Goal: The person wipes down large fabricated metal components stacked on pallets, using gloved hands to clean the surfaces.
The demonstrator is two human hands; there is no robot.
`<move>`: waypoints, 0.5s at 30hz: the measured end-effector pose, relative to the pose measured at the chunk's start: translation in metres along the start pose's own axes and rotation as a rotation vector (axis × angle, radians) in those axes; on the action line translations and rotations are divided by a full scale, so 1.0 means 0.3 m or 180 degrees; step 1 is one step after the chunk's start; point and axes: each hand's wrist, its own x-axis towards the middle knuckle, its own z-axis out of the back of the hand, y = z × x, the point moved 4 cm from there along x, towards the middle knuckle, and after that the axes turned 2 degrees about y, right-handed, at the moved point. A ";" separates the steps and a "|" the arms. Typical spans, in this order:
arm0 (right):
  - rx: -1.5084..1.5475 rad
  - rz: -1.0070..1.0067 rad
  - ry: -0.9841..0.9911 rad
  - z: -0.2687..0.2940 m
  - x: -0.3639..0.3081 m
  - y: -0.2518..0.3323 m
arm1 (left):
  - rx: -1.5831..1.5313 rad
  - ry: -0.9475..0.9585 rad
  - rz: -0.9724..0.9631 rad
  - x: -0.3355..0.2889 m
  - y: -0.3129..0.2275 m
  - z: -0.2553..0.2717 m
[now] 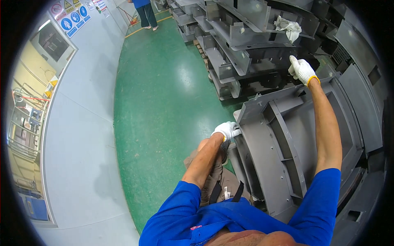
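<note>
A large grey sheet-metal frame (269, 158) with inner ribs and small studs lies in front of me, on top of other metal parts. My left hand (226, 131), in a white knitted glove, is at its left corner, with the fingers curled round the edge. Beyond the frame's far edge is my right hand (302, 71), gloved in white with a yellow cuff. Its fingers are curled in and the thumb side faces up. What it holds, if anything, I cannot make out.
Stacked grey metal parts (230, 61) stand on wooden pallets ahead. A white rag (288, 28) lies on them. More panels (361, 106) stand at right. A pale wall (82, 135) with a window runs along the left. A person (144, 14) in blue stands far off on the green floor (164, 110).
</note>
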 end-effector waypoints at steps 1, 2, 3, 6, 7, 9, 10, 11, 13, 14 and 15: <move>-0.0102 0.0038 0.0044 0.002 0.005 -0.011 | 0.0004 0.0005 -0.0007 0.006 -0.001 -0.010; -0.0187 0.0122 0.0118 -0.016 0.015 0.009 | 0.0141 -0.0333 0.0004 0.009 0.035 -0.016; -0.0178 0.0135 0.0126 -0.022 0.017 0.016 | 0.0286 -0.0650 -0.0010 0.009 0.051 -0.015; -0.0293 0.0184 0.0109 -0.024 0.020 0.020 | 0.0294 -0.0945 -0.0147 0.010 0.063 -0.016; -0.0288 0.0159 0.0113 -0.025 0.023 0.021 | 0.0295 -0.0948 -0.0148 0.011 0.065 -0.011; -0.0291 0.0099 0.0108 -0.021 0.019 0.007 | -0.0337 0.0105 -0.0147 0.014 0.044 -0.027; -0.0311 0.0091 0.0114 -0.019 0.017 0.004 | -0.0334 0.0116 -0.0158 0.008 0.031 -0.015; -0.0326 0.0102 0.0130 -0.020 0.017 0.007 | -0.0279 0.0125 -0.0130 0.002 0.029 -0.009; -0.0341 0.0110 0.0106 -0.014 0.015 0.009 | -0.0219 0.0134 -0.0102 -0.006 0.018 0.002; -0.0358 0.0118 0.0089 -0.014 0.012 0.014 | -0.0190 0.0119 -0.0086 -0.010 0.014 0.005; -0.0355 0.0118 0.0091 -0.013 0.006 0.016 | -0.0160 0.0106 -0.0072 -0.012 0.009 0.006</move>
